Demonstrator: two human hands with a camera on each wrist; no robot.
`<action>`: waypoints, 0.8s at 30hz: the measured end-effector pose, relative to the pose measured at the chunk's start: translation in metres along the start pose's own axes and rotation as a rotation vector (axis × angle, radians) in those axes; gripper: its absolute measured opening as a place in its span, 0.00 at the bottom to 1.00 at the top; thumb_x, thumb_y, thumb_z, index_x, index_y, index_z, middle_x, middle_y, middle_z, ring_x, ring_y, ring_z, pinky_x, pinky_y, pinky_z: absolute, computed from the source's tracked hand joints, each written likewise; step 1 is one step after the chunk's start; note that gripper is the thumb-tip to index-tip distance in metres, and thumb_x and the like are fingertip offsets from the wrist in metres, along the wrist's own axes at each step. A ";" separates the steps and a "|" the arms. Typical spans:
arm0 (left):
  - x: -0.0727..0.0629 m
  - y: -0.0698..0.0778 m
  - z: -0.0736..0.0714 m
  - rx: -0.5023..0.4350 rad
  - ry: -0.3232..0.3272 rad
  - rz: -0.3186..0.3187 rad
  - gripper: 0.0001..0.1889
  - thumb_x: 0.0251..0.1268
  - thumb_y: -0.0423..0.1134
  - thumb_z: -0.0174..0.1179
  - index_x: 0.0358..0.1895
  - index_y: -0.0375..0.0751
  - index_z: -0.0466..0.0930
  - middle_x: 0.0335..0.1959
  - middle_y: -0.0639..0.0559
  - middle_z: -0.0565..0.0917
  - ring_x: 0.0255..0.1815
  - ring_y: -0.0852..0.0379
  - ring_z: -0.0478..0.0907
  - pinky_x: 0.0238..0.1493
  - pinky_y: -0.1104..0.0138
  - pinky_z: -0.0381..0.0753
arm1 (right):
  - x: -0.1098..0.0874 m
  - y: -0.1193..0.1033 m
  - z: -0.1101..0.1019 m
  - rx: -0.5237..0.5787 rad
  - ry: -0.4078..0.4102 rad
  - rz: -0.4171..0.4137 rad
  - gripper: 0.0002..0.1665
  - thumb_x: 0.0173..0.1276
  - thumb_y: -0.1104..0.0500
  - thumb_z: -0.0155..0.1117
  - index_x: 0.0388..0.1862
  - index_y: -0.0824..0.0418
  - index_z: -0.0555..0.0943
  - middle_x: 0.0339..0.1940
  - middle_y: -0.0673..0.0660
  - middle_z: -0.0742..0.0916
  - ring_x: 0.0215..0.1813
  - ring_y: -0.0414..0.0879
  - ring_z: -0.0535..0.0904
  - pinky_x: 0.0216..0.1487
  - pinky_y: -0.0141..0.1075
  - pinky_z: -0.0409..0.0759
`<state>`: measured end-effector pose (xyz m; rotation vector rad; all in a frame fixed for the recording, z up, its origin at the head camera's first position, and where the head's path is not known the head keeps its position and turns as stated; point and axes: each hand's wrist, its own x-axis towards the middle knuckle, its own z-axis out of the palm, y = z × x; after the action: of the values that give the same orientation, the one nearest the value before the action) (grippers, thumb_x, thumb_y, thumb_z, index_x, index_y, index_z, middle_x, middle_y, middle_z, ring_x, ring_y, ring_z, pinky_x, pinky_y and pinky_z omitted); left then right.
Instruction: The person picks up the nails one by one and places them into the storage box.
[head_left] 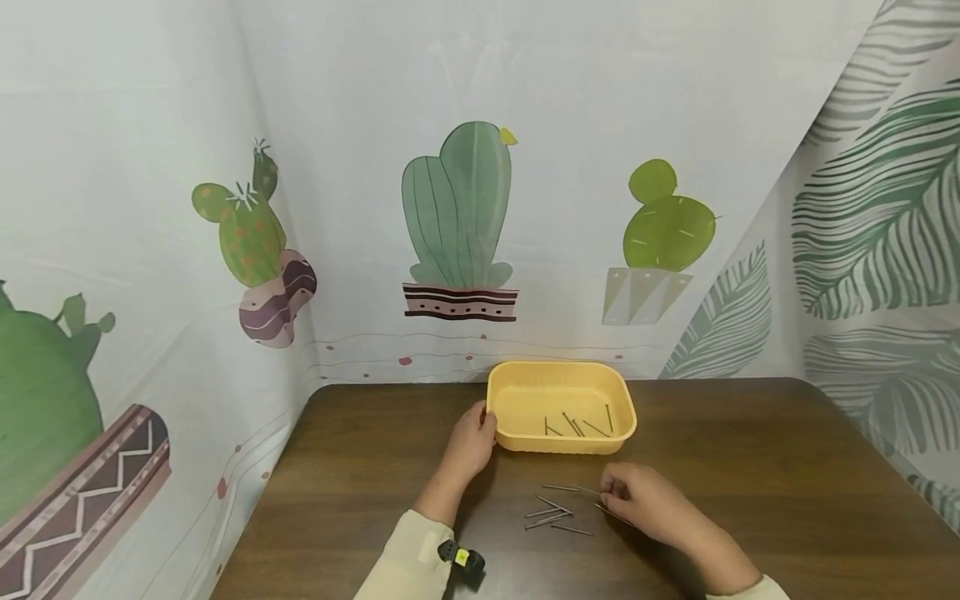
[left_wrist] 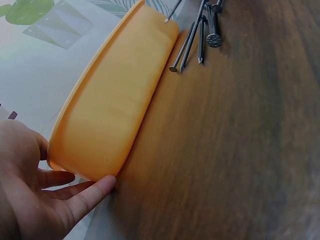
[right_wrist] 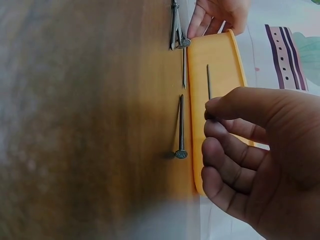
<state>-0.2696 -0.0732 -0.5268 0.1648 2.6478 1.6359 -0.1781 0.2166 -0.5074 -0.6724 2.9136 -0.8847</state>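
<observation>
Clock centred on the loose nails [head_left: 555, 506], 12 straight ahead of the person. Nearest: pale sleeve [head_left: 408, 558] and black wrist device [head_left: 467, 560] at 8. Loose nails lie on the table, several close together, some crossing. Single nail [right_wrist: 181, 125] apart from them at 3, just by the right hand [head_left: 645, 502]. Right hand, also at 3: thumb and index together, clamped on a held nail [right_wrist: 209, 82] — shaft sticking out towards 9, other end hidden by the fingers. Probably pinched near one end to leave the shaft free. Left hand [head_left: 472, 437] between 10 and 11, clamped on the short end of the yellow tray [head_left: 525, 404], fingers at rim and outer wall; likely to steady it. Tray at 12, just beyond the loose nails, presumably so both hands reach it easily. Tray nails [head_left: 573, 425] inside, gathered towards its 4 and 5 o'clock side; exact count unclear.

Surface: dark brown wood-grain table [head_left: 352, 467], faint shine, rounded far corners; tray stands near its far edge. Behind — white hanging [head_left: 562, 83] with creases, printed potted cacti [head_left: 461, 217] from 10 round to 1, printed leaves [head_left: 870, 225] towards 2.
</observation>
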 end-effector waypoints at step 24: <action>0.000 0.000 0.002 -0.010 0.005 -0.005 0.25 0.81 0.43 0.39 0.72 0.33 0.67 0.62 0.37 0.77 0.52 0.49 0.82 0.50 0.60 0.86 | 0.015 -0.002 -0.007 -0.043 0.269 -0.002 0.09 0.64 0.63 0.72 0.35 0.48 0.82 0.29 0.38 0.85 0.34 0.29 0.78 0.38 0.33 0.82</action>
<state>-0.2690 -0.0715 -0.5276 0.1536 2.6412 1.6497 -0.1916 0.2129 -0.4995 -0.6010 3.1758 -0.9868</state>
